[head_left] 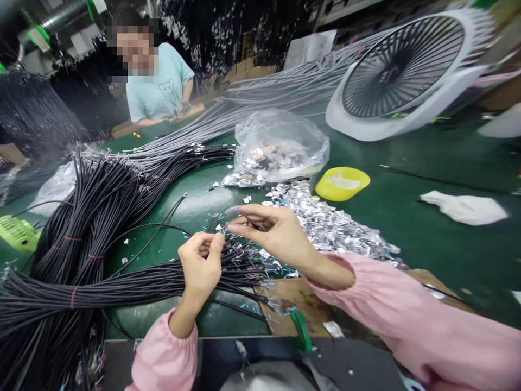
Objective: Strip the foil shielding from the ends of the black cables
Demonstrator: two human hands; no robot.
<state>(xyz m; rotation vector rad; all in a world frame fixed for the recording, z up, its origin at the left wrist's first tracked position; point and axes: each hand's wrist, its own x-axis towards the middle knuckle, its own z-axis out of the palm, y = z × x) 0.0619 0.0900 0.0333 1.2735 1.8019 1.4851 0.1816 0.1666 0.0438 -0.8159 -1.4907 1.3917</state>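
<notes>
Where slim black cables (142,283) end mid-frame, my left hand (200,263) pinches closed — whether my right hand (277,233) grips, I can't tell.

No readable text, small mark (385,76) on the fan hub (391,72) too blurred

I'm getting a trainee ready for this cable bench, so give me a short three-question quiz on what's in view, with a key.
1. True or false: the left hand and the right hand are close together.
2. What colour is the container beside the silvery scraps? A: pink. B: yellow. C: black.
3. Fill in the blank: the black cables at lower left are bound with a ____ tie.

Key: 1 true; 2 B; 3 red.
</notes>
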